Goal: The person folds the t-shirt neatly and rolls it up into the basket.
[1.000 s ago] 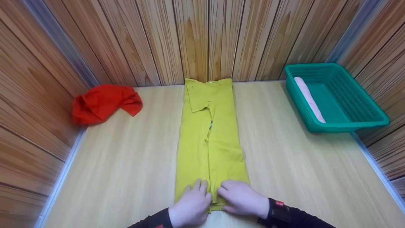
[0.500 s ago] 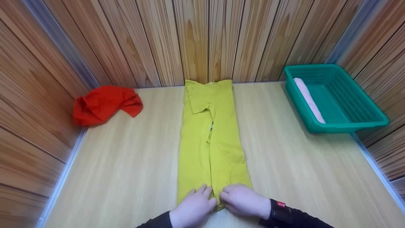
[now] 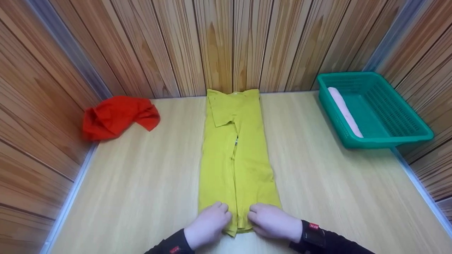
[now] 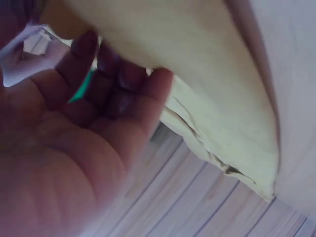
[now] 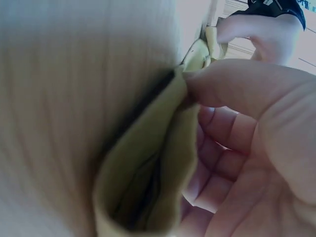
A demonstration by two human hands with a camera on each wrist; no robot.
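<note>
A yellow-green shirt, folded into a long narrow strip, lies flat on the table with its far end by the back wall. A short sleeve-like flap is folded over near that end. At the near hem, my left hand holds the left corner with curled fingers; the left wrist view shows the fingertips against the cloth. My right hand pinches the hem's right side. In the right wrist view, thumb and fingers meet at the edge of the layered cloth.
A crumpled red cloth lies at the back left. A green plastic basket stands at the back right, with a pale pink rolled cloth inside along its left wall. Wood-panelled walls enclose the table on the left, back and right.
My left hand moved in toward the right hand, then back left, and its fingers are now more curled at the hem. The right hand shifted only slightly. The shirt's near end moved slightly right.
</note>
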